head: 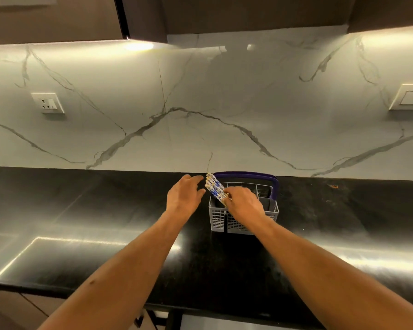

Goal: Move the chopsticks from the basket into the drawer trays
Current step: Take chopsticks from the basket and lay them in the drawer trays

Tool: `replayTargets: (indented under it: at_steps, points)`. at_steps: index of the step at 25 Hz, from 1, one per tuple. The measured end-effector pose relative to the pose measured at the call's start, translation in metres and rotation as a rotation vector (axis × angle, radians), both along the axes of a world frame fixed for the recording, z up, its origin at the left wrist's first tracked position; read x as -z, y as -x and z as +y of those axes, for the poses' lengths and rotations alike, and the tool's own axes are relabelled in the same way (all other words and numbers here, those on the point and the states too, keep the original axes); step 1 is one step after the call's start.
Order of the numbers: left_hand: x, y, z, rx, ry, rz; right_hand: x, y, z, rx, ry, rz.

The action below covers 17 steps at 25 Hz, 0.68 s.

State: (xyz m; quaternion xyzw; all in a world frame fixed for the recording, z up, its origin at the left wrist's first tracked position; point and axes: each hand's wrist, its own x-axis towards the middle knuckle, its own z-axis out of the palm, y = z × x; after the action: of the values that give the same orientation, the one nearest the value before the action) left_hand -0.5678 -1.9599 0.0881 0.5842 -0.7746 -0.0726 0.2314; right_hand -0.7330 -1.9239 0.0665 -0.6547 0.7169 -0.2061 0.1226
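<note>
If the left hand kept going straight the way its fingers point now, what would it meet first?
Probably the chopsticks: the left hand, fingers spread and holding nothing, points up and right toward their blue-patterned tops, which lean out of the grey cutlery basket. Depth is unclear; it might pass behind them and reach the marble backsplash.

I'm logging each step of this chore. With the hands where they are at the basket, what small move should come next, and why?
Probably lift the chopsticks up out of the basket. The right hand already grips the bundle low down, its tips lean out past the rim, and the left hand hovers open beside them, free to steady them.
</note>
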Motion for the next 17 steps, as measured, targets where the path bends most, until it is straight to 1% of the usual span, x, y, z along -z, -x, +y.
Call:
replayTargets:
  at_steps: [3,5,8,14,17]
  points:
    - [0.002,0.002,-0.015,0.034,0.026,-0.115,0.005,-0.001,-0.015,-0.004,0.007,0.028]
    - [0.005,0.005,-0.021,0.062,0.052,-0.151,0.008,-0.001,-0.022,-0.008,-0.009,0.047]
    - [0.008,0.009,-0.025,0.079,0.082,-0.144,0.012,-0.001,-0.027,-0.019,-0.031,0.053]
    - [0.009,0.010,-0.029,0.118,0.126,-0.136,0.014,0.000,-0.031,-0.011,-0.014,0.006]
    - [0.008,0.011,-0.028,0.139,0.124,-0.078,0.012,0.002,-0.031,-0.010,-0.013,-0.015]
